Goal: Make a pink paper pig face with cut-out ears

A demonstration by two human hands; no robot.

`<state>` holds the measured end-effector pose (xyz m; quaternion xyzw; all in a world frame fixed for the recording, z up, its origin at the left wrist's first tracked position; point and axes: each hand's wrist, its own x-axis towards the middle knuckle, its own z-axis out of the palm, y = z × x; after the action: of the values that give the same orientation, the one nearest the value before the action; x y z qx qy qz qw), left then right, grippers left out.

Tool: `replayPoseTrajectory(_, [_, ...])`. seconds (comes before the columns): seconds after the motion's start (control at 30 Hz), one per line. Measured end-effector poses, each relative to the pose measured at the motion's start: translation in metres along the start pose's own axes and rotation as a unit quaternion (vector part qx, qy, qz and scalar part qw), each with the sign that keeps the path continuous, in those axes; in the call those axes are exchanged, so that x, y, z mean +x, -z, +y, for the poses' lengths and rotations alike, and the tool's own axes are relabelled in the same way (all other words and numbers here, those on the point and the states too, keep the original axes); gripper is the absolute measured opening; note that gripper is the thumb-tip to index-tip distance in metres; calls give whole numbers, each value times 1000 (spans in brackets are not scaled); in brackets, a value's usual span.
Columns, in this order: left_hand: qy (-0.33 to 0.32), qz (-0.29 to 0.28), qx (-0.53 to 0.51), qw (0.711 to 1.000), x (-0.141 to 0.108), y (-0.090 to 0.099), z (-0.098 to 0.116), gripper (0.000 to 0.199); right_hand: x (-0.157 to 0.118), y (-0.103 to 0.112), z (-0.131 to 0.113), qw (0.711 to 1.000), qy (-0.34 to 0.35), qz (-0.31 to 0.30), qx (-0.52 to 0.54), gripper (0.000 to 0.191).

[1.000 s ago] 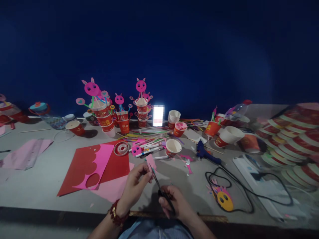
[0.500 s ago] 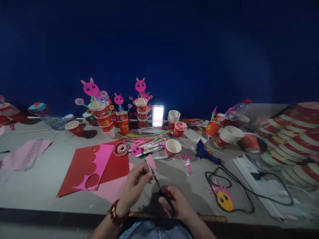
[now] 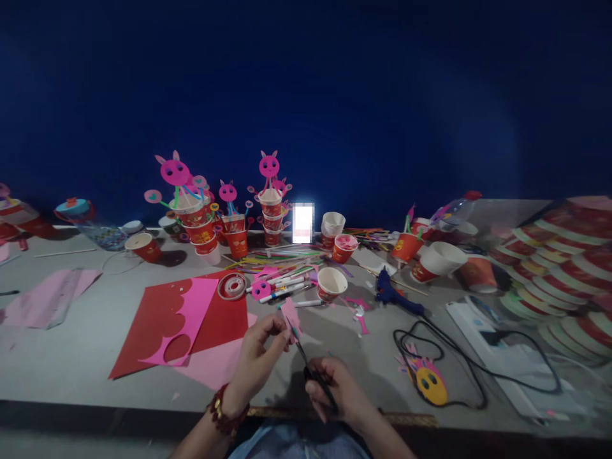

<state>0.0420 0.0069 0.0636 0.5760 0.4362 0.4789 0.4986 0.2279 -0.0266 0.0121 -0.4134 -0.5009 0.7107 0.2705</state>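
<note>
- Table (image 3: 368, 366): both hands are above its near edge; clock has 12 = straight ahead of wearer.
- Red sheet (image 3: 136, 328): approx. 9–10 o'c. of L hand, well apart, so no obstacle to the cut.
- L hand (image 3: 264, 349): pinching the pink strip btw. thumb & fingers. Best to turn/feed the strip w/ this hand rather than twist the R wrist.
- R hand (image 3: 342, 387): grasping the scissors by the handles, at approx. 4–5 o'c. of L hand. Keep it steady; short snips prob. beat long ones on such a small pc.
- Scissors (image 3: 310, 373): blades point to 11 o'c. from R hand & meet the strip; can't tell how far the blades part.
- Pink strip (image 3: 289, 311): tilted up, approx. 1 o'c. of L hand, 11 o'c. of R hand.
- L fingertips (image 3: 284, 341): right beside the blades, so main risk is a nick; shift grip back if poss.
</note>
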Motion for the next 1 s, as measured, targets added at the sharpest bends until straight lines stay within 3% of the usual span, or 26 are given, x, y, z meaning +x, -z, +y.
replayPoseTrajectory(0.67, [-9,13,-11,1000,-3,-4,-1,20,0,-6,4,999,-4,49,21,67])
replayPoseTrajectory(1.0, [-7,20,-19,1000,-4,-7,-2,21,-1,-7,1,999,-17,37,29,70])
